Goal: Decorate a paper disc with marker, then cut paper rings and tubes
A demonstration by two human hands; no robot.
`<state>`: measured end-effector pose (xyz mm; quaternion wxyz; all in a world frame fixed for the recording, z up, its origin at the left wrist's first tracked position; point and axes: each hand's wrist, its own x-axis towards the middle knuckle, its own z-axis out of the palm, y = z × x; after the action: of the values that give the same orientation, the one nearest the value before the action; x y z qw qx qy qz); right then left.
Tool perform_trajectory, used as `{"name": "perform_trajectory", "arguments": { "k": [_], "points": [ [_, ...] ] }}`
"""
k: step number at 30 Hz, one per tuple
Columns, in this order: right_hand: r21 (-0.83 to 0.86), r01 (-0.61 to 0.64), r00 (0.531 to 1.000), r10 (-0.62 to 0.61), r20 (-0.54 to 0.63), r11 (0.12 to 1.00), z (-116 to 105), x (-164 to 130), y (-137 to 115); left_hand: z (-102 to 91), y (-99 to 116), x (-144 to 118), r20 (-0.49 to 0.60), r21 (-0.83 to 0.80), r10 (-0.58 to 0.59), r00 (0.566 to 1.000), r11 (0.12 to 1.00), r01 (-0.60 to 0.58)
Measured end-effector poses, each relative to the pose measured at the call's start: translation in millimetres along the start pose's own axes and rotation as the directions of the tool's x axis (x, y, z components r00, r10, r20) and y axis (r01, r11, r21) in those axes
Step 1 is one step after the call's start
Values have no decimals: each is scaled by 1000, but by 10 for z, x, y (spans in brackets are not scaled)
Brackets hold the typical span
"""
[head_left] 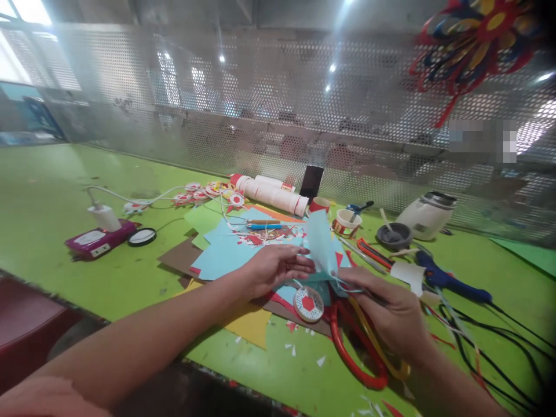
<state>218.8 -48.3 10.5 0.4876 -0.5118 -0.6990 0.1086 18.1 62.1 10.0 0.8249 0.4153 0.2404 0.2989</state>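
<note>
Craft bench, head view. The left hand (273, 267) lies nearly flat, fingers extended, pressing a folded light-blue paper sheet (324, 246) that stands over the paper pile on the green table (52, 197). The right hand (393, 313) is curled around a thin tool whose tip meets the sheet's lower edge; the hand hides most of the tool, so its kind cannot be told. Red-handled scissors (351, 359) lie partly under this hand. A round disc (308, 304) sits between the hands.
</note>
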Motion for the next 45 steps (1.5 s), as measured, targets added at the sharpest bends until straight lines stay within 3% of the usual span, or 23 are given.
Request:
{"name": "perform_trajectory", "arguments": {
  "k": [3, 6, 8, 11, 16, 23, 27, 31, 37, 45],
  "points": [
    [-21, 176, 983, -175, 63, 984, 27, 1, -27, 25, 20, -31, 3, -24, -43, 999, 999, 43],
    [-124, 360, 919, -327, 222, 925, 56, -8, -57, 27, -11, -49, -4, 23, -53, 999, 998, 53],
    [-233, 435, 882, -359, 305, 870, 87, -33, -62, 15, -46, -47, 7, 97, -53, 999, 994, 52],
    [-355, 468, 868, -346, 356, 809, 139, -75, -41, 10, -83, -45, 39, 236, -68, 997, 970, 57],
    [-358, 511, 847, -386, 366, 781, 161, -66, -36, 64, -60, -86, 84, 398, -16, 996, 917, -19],
    [-307, 486, 870, -417, 263, 818, 115, 5, -96, 113, -19, -117, 65, 384, 52, 996, 921, -74],
    [-245, 377, 925, -349, 153, 893, 62, 10, -24, 119, 39, -128, 66, 407, 93, 993, 906, -112],
    [-296, 294, 955, -288, 64, 909, -23, 24, 69, 121, 108, -162, 60, 451, 123, 991, 882, -137],
    [-280, 143, 985, -165, -56, 949, -90, 47, 123, 138, 106, -209, 127, 370, 55, 990, 924, -98],
    [-252, 128, 983, -155, -94, 959, -84, 76, 36, 134, 73, -223, 209, 217, 15, 978, 974, -62]
  ]
}}
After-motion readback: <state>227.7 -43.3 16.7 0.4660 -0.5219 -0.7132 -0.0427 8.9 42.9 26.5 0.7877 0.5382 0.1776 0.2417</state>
